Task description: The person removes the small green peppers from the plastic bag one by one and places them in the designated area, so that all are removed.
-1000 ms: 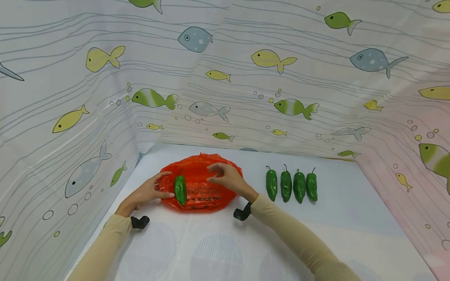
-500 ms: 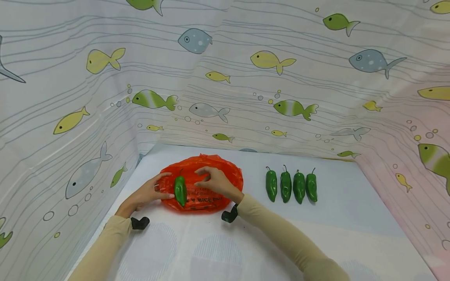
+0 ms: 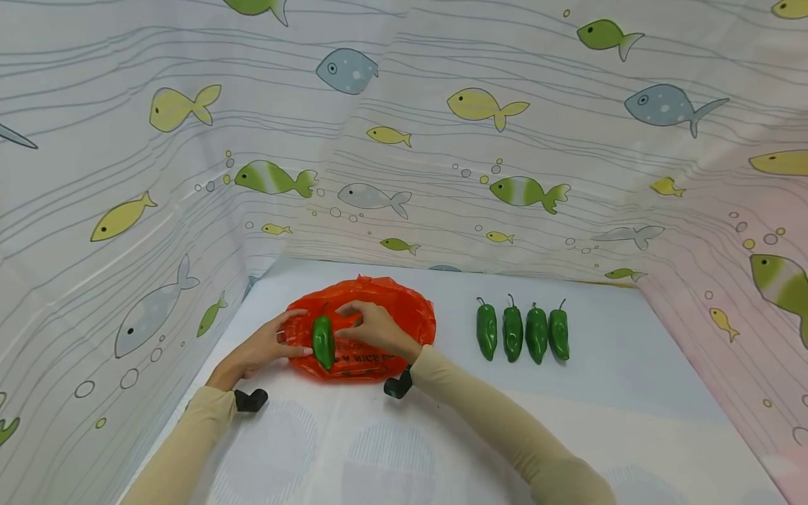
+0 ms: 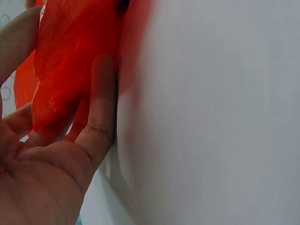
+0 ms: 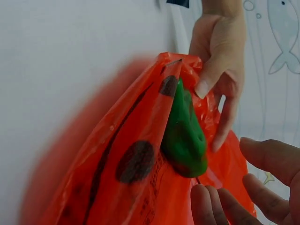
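In the head view, a red plastic bag (image 3: 385,308) with dark print lies on the table. One glossy green pepper (image 3: 324,342) is at its left part; the right wrist view shows the pepper (image 5: 186,136) partly behind a fold of red film. My left hand (image 3: 257,353) holds the bag's left side, thumb and fingers curved about the film (image 4: 70,51). Beside the pepper, on its right, my right hand (image 3: 379,330) hovers over the bag with fingers spread in a loose curve and nothing in them.
Several green peppers (image 3: 513,333) stand in a row to the right of the bag, stems away from me. Cloth walls (image 3: 429,154) printed with fish enclose the table (image 3: 480,421) at the back and both sides. Each wrist wears a small black camera mount (image 3: 398,384).
My right hand has moved left across the bag, closer to the pepper in it. My left hand, the bag and the row of peppers have stayed where they were.
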`<state>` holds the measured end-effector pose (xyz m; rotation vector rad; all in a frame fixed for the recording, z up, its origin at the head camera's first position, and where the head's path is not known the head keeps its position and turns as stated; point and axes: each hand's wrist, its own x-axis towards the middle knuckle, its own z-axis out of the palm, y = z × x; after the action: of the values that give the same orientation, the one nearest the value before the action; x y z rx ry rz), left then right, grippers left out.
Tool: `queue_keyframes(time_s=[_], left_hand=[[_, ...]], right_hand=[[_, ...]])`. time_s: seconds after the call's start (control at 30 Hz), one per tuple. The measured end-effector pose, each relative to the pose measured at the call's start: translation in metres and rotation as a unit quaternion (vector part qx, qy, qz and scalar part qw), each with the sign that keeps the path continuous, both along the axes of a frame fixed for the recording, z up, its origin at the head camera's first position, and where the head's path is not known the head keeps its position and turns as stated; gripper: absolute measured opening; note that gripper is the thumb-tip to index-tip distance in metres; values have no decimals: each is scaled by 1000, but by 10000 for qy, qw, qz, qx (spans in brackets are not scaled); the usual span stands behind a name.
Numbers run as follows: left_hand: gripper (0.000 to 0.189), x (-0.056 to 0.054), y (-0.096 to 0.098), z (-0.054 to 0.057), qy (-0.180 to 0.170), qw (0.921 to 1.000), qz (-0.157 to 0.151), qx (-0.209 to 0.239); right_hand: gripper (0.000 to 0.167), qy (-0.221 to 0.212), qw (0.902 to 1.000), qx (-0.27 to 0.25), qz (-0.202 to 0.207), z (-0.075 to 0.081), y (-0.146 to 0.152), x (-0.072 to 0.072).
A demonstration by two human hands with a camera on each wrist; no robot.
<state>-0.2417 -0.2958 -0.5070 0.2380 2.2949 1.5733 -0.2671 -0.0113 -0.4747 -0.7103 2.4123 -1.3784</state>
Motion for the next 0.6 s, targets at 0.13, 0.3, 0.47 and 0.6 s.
queue_keyframes(time_s=[0.13, 0.3, 0.47, 0.6], left_hand=[[97, 0, 0, 0, 17, 10000, 15, -80], [98, -1, 1, 1, -26, 9999, 49, -157], [98, -2, 1, 1, -79, 9999, 63, -109], [97, -1, 0, 1, -81, 9999, 56, -102]], right_hand=[[50, 10, 10000, 74, 44, -1, -11, -1], [46, -77, 9999, 107, 49, -6, -23, -2], [46, -120, 9998, 185, -28, -9, -32, -2], [47, -180, 9996, 197, 0, -10, -38, -2]])
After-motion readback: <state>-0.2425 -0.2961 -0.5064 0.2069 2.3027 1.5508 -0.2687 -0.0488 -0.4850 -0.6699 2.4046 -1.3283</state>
